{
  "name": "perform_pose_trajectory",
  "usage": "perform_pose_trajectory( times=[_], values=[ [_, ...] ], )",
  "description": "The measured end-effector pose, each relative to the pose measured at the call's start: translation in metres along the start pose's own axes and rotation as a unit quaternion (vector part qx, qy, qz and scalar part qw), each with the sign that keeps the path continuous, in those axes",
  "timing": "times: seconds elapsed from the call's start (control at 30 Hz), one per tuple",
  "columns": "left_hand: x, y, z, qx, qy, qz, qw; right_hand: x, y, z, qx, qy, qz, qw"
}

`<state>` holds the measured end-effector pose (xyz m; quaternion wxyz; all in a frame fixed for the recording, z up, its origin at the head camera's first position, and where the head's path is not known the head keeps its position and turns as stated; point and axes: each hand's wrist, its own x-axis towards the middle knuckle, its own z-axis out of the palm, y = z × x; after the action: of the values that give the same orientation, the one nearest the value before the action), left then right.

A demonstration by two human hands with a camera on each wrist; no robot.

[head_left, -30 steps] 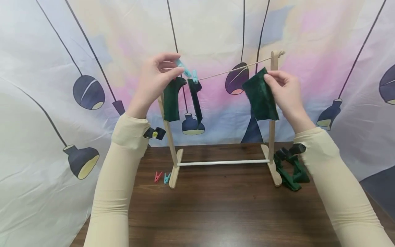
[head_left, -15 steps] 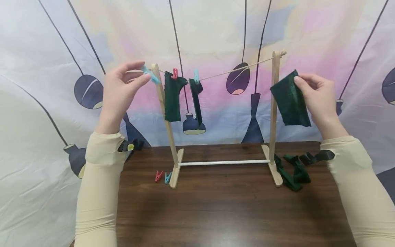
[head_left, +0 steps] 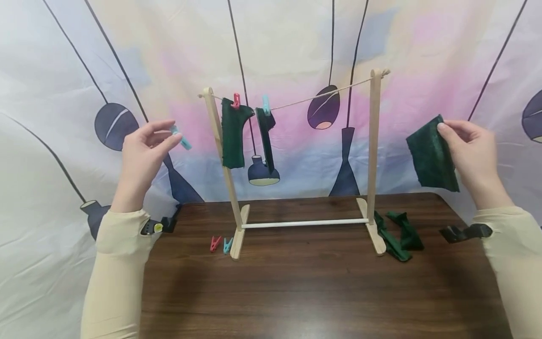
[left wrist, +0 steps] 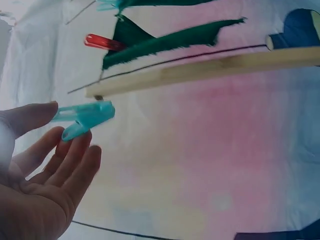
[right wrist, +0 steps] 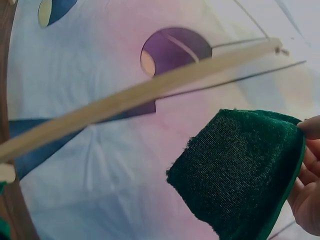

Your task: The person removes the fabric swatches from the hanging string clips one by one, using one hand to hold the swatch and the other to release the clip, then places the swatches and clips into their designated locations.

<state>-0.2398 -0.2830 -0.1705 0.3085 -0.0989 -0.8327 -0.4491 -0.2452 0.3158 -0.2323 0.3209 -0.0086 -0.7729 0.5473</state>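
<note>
My left hand (head_left: pixel 141 162) is raised left of a small wooden drying rack, pinching a light-blue clothespin (left wrist: pixel 90 117) between thumb and fingers. Out to the right of the rack, my right hand (head_left: pixel 476 157) pinches a dark green cloth piece (head_left: pixel 433 155) by its upper corner, and it hangs down with a frayed edge in the right wrist view. On the rack's string (head_left: pixel 315 98) hang two green cloth pieces near the left post. A red clothespin (head_left: pixel 236 100) clips the left cloth (head_left: pixel 233 136); a blue clothespin (head_left: pixel 266 103) clips the narrow folded cloth (head_left: pixel 265 141).
A red clothespin (head_left: pixel 215 243) and a blue clothespin (head_left: pixel 227 245) lie on the brown table (head_left: pixel 296 292) by the rack's left foot (head_left: pixel 240 235). Crumpled green cloth strips (head_left: pixel 398 238) lie beside the right foot (head_left: pixel 374 230). A white bar (head_left: pixel 305 223) joins both feet.
Both hands have moved apart and downward: the left hand away to the left from the string with its blue clothespin, the right hand to the right past the post with the green cloth.
</note>
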Motion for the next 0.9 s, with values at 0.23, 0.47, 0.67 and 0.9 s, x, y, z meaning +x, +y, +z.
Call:
perform_pose_trajectory(
  times=[0.23, 0.47, 0.67, 0.9],
  values=[
    [-0.013, -0.032, -0.007, 0.025, -0.016, -0.022, 0.9993, -0.006, 0.029, -0.016, -0.065, 0.017, -0.006, 0.9977],
    [-0.027, -0.063, -0.007, 0.053, -0.02, -0.047, 0.9973, -0.011, 0.055, -0.026, -0.1, 0.011, 0.014, 0.9949],
    [-0.036, -0.084, -0.005, 0.06, -0.011, -0.068, 0.9958, -0.015, 0.072, -0.032, -0.118, 0.018, 0.017, 0.9927],
    [-0.043, -0.104, -0.001, 0.075, -0.014, -0.101, 0.9919, -0.019, 0.09, -0.039, -0.131, 0.01, 0.03, 0.9909]
  ],
)
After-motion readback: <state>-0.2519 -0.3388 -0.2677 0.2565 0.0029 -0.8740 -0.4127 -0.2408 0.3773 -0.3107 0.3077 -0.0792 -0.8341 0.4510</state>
